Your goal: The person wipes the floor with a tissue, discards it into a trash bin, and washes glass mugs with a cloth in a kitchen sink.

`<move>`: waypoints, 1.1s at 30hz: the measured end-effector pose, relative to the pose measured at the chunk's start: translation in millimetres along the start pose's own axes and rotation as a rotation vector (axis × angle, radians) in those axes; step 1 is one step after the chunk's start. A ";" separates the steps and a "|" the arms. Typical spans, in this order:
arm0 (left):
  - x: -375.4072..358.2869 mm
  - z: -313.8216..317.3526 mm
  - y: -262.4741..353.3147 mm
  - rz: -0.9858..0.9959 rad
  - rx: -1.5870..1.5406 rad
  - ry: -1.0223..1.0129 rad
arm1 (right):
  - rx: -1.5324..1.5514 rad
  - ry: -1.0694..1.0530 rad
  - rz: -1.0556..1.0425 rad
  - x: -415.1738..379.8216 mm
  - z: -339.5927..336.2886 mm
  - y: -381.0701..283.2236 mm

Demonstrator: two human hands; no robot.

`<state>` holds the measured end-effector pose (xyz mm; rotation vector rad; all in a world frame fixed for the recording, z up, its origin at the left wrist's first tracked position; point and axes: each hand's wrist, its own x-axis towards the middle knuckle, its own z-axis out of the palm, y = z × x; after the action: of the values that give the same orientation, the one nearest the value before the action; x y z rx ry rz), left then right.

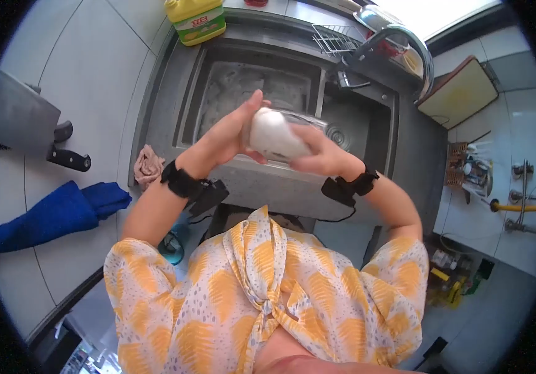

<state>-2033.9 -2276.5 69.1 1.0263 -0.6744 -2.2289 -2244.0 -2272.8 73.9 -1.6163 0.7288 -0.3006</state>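
Over the sink's front edge, both hands hold a clear, shiny container (310, 118) lying on its side, with a rounded white mass (274, 132) showing at its left part. My left hand (234, 134) is curved around the left end, thumb raised and fingertips below. From the right, my right hand (324, 153) closes over the container's right part, somewhat blurred. What the white mass is, I cannot tell. The double sink (193, 93) lies beneath, its left basin wet with cloudy water. Black bands circle both wrists.
A faucet (427, 56) arches at the right of the sink, near a wire rack (333, 40). A yellow jug (196, 22) stands behind the left basin. Left are a pinkish rag (148, 167), blue cloth (62, 212) and a black-handled knife (68, 157). A cutting board (461, 93) leans right.
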 end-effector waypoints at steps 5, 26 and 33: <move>-5.8 0.0 -14.8 0.772 0.892 0.045 | 1.101 0.131 -0.098 -0.4 -10.4 -3.3; 19.2 3.2 -14.2 0.419 0.260 0.046 | -0.642 -0.210 -0.384 14.2 -10.0 -27.4; 26.5 -32.1 -11.5 0.396 0.092 0.211 | -0.881 0.029 -0.380 27.0 -26.2 -13.7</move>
<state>-2025.9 -2293.0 30.0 1.0509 -0.8116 -1.7374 -2234.7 -2309.6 86.3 -2.6035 0.5982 -0.2897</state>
